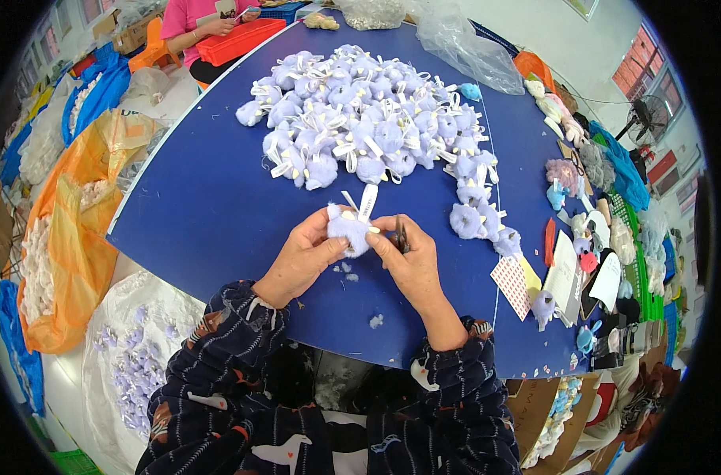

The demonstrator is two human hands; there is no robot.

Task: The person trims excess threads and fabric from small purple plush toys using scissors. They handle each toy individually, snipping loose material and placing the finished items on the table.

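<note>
Just past a fluff tuft (375,321) on the blue desk (218,229), your left hand (295,261) pinched a lilac plush piece (347,231), while your right hand (413,265), curled around a small dark tool (401,236), touched its right side, before a heap of similar plush toys (360,111).

Gotta be a plush-toy workshop: lilac plushies (364,111) piled all over a blue counter (202,214), bulging orange sack (83,261) alongside.

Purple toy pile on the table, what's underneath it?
The purple pile rests on a blue table; bare tabletop shows to its left. Whatever lies beneath its middle is covered.
</note>
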